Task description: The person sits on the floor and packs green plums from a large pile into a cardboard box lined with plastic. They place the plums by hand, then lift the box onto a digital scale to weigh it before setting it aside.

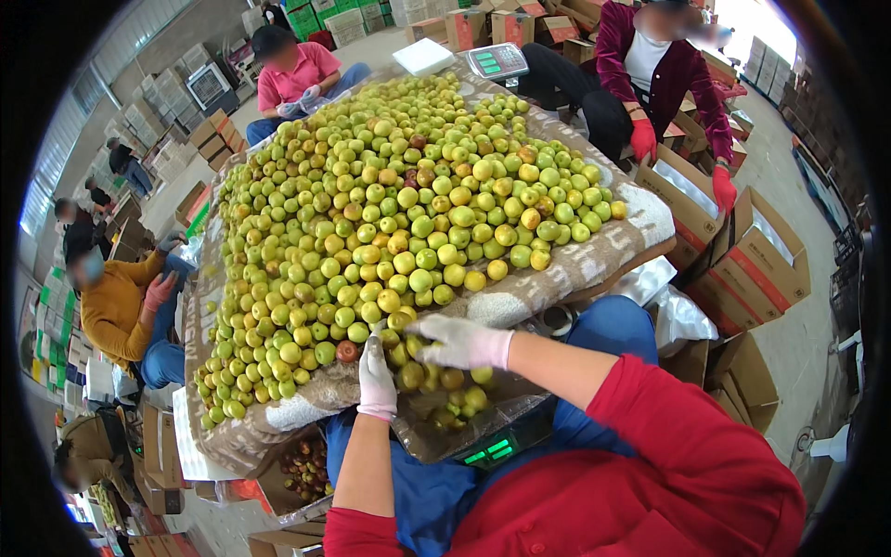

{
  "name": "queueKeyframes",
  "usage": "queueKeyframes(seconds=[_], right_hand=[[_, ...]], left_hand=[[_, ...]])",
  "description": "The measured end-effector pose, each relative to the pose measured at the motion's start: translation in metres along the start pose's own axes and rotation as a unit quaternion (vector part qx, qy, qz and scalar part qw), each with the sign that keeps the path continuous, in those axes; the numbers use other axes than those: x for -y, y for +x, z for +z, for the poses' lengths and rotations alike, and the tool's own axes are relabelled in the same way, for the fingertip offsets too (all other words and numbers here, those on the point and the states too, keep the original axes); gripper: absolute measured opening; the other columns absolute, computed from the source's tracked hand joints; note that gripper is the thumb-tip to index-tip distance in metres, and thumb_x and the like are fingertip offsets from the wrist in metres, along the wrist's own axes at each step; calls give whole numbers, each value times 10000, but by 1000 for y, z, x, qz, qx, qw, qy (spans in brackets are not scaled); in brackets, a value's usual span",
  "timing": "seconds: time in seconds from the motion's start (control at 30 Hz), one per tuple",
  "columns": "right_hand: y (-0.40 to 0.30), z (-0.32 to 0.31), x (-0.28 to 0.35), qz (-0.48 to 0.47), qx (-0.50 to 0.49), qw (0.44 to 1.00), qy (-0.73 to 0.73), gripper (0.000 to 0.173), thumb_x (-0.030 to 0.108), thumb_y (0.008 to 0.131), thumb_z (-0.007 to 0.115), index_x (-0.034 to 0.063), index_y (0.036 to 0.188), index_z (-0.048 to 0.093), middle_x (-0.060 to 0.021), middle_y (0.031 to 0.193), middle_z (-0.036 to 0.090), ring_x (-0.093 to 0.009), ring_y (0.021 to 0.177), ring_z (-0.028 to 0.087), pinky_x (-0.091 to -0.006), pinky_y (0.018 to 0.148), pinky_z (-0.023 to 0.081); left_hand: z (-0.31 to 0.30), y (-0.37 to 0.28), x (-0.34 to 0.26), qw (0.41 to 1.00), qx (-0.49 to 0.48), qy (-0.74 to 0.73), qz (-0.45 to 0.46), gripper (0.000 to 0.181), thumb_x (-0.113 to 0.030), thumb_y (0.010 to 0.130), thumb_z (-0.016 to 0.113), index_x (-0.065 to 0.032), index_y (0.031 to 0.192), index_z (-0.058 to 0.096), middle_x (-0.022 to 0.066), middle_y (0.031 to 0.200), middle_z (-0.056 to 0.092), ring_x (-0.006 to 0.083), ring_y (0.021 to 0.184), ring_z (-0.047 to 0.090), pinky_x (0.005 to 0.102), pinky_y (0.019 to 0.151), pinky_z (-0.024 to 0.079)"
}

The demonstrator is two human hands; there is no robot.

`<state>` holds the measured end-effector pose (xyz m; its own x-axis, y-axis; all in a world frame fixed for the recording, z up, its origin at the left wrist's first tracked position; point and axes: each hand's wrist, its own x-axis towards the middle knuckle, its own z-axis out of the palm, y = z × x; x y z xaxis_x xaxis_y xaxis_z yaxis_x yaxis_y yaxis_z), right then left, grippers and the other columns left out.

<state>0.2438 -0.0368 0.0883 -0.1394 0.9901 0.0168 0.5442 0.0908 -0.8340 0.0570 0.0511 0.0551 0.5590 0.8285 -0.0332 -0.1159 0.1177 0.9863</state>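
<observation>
A broad heap of green and yellow jujube-like fruits covers a patterned blanket on a table. At the table's near edge, my left hand, in a white glove, stands upright beside several fruits, palm turned toward them. My right hand, gloved too, reaches in from the right over the same fruits, fingers spread. Whether it grips any of them cannot be told. Beneath my hands, a plastic-lined tray holds fruits, some blurred. It rests on a scale with a lit green display. One reddish-brown fruit lies near my left fingertips.
A box of dark red fruits sits low at the left. Open cartons stand at the right, where a co-worker's red-gloved hands touch them. Other co-workers sit around the table. A second scale and a white foam block are at the far edge.
</observation>
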Motion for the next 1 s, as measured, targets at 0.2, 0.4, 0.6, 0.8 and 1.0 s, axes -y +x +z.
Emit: queueKeyframes(seconds=[0.2, 0.4, 0.6, 0.8, 1.0], right_hand=[[-27, -18, -2, -32, -9, 999, 11, 547, 236, 929, 569, -52, 1370, 425, -268, 1250, 561, -356, 1230, 515, -385, 1074, 387], [-79, -146, -14, 286, -325, 888, -157, 498, 386, 978, 449, 21, 1307, 530, -265, 1276, 565, -398, 1174, 559, -427, 1030, 430], [-81, -156, -57, 376, -239, 879, -170, 577, 463, 952, 478, -15, 1270, 536, -286, 1218, 598, -415, 1160, 570, -441, 1012, 424], [-32, -137, -70, 341, -212, 916, 6, 659, 493, 953, 496, -58, 1314, 498, -269, 1264, 577, -358, 1187, 553, -389, 1006, 415], [-6, -108, -62, 239, -254, 914, 210, 572, 392, 991, 499, -10, 1395, 441, -169, 1359, 529, -243, 1253, 485, -345, 1043, 382]], left_hand=[[-2, -3, 4, 985, 17, 141, 102, 472, -328, 1035, 413, 53, 1258, 581, 158, 1215, 629, 243, 1142, 582, 351, 1022, 427], [-49, -1, -26, 851, -338, 383, 122, 309, -158, 953, 491, 19, 1145, 656, 191, 1097, 672, 327, 1011, 634, 396, 922, 497], [-50, 4, -28, 794, -283, 538, 23, 381, -325, 942, 525, -60, 1192, 638, 221, 1279, 547, 398, 1106, 562, 450, 944, 449], [-49, 27, -20, 789, -228, 566, 70, 426, -318, 931, 578, -15, 1230, 586, 277, 1305, 486, 443, 1087, 566, 468, 931, 470], [-47, 38, 0, 867, -190, 450, 99, 394, -276, 966, 541, 34, 1205, 595, 256, 1102, 637, 405, 1038, 595, 425, 908, 463]])
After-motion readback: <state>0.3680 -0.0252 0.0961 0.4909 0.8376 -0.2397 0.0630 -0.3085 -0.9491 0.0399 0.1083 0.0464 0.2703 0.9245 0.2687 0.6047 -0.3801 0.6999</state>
